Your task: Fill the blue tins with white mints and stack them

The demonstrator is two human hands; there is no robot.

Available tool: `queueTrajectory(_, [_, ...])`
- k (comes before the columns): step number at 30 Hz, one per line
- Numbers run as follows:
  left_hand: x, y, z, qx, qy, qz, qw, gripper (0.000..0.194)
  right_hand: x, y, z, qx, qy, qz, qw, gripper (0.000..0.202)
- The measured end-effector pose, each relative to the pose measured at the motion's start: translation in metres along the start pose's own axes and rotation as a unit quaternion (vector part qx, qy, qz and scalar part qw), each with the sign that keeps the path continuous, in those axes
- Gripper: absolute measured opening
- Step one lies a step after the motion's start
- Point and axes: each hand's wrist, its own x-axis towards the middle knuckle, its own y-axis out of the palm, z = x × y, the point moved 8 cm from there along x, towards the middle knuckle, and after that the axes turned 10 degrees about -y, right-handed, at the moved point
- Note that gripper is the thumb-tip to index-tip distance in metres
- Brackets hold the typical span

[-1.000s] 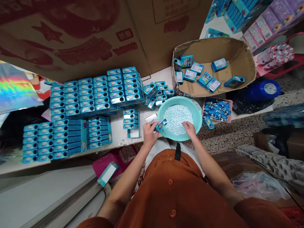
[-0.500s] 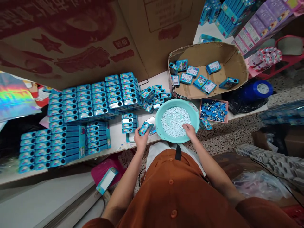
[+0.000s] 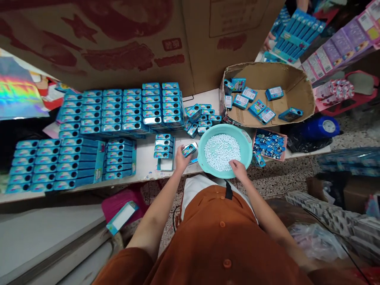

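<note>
My left hand is wrapped round a small blue printed box with a dark round spot on its top, just left of the bowl. A turquoise plastic bowl holds many small white pellets. Over the bowl's near right part is my right hand, its fingertips pinched together at the pellets. Whatever it pinches is hidden. A short stack of blue boxes stands left of my left hand, and loose blue boxes lie in a heap behind the bowl.
Tall rows of blue boxes fill the table's left side. A cut-down carton with several blue boxes stands behind right. A pink tray of blue and silver discs adjoins the bowl. Another person's hand shows at the back.
The view has shifted. My left hand has brought the blue box closer to the bowl and turned it flatter. My right hand stays over the pellets. Another person's hands have appeared at the back right.
</note>
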Motion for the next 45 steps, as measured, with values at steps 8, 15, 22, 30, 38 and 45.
queueTrajectory(8, [-0.059,-0.021,0.049,-0.049,-0.039,-0.065,0.996,0.079,0.004,0.007,-0.006,-0.056,-0.016,0.046,0.997,0.035])
queueTrajectory(15, [-0.114,-0.02,0.094,-0.043,-0.115,-0.079,0.989,0.063,0.012,0.027,-0.008,-0.137,-0.03,0.111,0.984,0.034])
queueTrajectory(22, [-0.132,-0.026,0.116,-0.045,-0.151,-0.096,0.983,0.053,0.012,0.041,0.0,-0.189,-0.035,0.159,0.968,0.032])
queueTrajectory(30, [-0.124,-0.028,0.11,-0.042,-0.153,-0.079,0.984,0.046,0.011,0.048,-0.004,-0.215,-0.018,0.186,0.958,0.03])
queueTrajectory(38, [-0.09,-0.028,0.061,-0.016,-0.077,-0.102,0.992,0.054,0.014,0.051,-0.006,-0.21,-0.019,0.181,0.96,0.027])
queueTrajectory(45, [-0.023,-0.02,0.01,0.017,-0.001,-0.081,0.997,0.07,0.012,0.05,-0.003,-0.22,-0.033,0.179,0.958,0.027])
